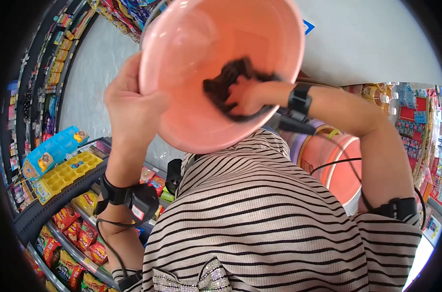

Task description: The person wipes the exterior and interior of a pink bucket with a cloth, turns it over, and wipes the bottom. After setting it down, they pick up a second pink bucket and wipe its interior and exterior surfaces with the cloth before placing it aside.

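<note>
My left hand (133, 104) grips the rim of a pink plastic basin (192, 53) and holds it up, tilted so its inside faces me. My right hand (248, 95) is inside the basin, closed on a dark brown cloth (226, 80) pressed against the basin's inner wall. Both wrists wear black straps with small devices and cables. My striped shirt fills the lower middle of the view.
Shop shelves with snack packets (80, 238) and coloured plastic trays (67, 173) run along the left. A stack of pink and purple buckets (338, 160) stands behind my right arm. More stocked shelves (418, 126) are at the far right.
</note>
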Action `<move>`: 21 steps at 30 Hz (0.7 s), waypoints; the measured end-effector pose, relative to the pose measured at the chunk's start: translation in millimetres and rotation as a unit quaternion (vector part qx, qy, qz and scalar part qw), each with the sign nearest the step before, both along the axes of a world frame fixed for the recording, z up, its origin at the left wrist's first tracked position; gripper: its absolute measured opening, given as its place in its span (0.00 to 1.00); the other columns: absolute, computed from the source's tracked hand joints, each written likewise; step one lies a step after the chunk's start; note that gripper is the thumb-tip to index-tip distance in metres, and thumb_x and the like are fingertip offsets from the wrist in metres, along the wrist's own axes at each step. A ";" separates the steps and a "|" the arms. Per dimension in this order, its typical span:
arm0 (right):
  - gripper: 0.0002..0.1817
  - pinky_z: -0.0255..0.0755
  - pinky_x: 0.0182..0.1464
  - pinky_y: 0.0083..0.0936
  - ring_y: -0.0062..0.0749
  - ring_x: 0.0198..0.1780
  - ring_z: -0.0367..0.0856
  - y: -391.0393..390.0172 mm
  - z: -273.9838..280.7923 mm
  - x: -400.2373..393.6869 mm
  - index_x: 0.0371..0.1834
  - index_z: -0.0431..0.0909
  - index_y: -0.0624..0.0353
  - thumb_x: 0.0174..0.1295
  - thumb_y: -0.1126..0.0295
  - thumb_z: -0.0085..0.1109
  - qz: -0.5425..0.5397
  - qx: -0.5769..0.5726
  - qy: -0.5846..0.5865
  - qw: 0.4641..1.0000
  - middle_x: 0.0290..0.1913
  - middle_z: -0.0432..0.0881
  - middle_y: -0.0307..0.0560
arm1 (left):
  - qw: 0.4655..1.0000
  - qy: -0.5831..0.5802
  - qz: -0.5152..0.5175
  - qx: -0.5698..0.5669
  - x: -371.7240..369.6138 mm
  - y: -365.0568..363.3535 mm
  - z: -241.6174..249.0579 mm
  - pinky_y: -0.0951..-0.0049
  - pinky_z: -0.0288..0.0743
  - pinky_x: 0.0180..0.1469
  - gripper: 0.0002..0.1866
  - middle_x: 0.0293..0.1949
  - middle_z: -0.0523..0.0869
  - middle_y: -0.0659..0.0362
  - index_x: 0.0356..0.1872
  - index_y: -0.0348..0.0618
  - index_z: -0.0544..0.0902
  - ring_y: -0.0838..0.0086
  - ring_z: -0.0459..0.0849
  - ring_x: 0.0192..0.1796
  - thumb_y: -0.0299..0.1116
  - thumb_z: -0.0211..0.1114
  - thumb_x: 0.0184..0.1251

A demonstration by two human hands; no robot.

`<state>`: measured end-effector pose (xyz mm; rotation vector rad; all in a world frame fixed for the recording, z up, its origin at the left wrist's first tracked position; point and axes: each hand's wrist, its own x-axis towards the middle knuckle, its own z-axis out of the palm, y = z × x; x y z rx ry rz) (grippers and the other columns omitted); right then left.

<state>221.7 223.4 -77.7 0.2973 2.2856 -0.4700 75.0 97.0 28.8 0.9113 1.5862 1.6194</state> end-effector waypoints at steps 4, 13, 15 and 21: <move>0.26 0.52 0.63 0.36 0.47 0.60 0.62 -25.2 -4.0 -44.4 0.59 0.65 0.51 0.62 0.50 0.37 -0.289 -0.411 0.205 0.840 0.62 0.62 0.52 | 1.000 -0.001 -0.029 0.009 5.3 8.8 0.4 0.81 0.71 0.44 0.28 0.40 0.80 0.56 0.48 0.27 0.71 0.77 0.78 0.42 0.12 0.52 0.37; 0.19 0.58 0.52 0.46 0.43 0.54 0.66 31.1 -82.2 -54.4 0.48 0.74 0.48 0.57 0.56 0.42 0.032 0.086 0.244 0.965 0.50 0.73 0.48 | 0.998 0.012 -0.064 0.000 3.8 4.9 3.3 0.81 0.71 0.44 0.27 0.39 0.79 0.57 0.47 0.28 0.72 0.77 0.78 0.41 0.12 0.52 0.36; 0.17 0.58 0.48 0.51 0.45 0.53 0.66 56.9 -69.1 -41.4 0.41 0.80 0.48 0.54 0.57 0.44 0.027 0.249 0.132 0.959 0.46 0.75 0.47 | 0.998 0.019 -0.060 -0.017 -0.1 2.8 3.1 0.80 0.71 0.43 0.28 0.39 0.80 0.57 0.47 0.29 0.73 0.77 0.78 0.40 0.13 0.52 0.35; 0.16 0.55 0.50 0.49 0.44 0.53 0.62 72.8 -87.3 -29.3 0.36 0.82 0.50 0.50 0.56 0.49 -0.065 0.377 0.174 0.907 0.46 0.74 0.47 | 0.997 0.017 -0.059 -0.044 -2.7 -2.0 1.8 0.78 0.72 0.41 0.29 0.38 0.80 0.57 0.47 0.29 0.73 0.78 0.79 0.38 0.13 0.52 0.33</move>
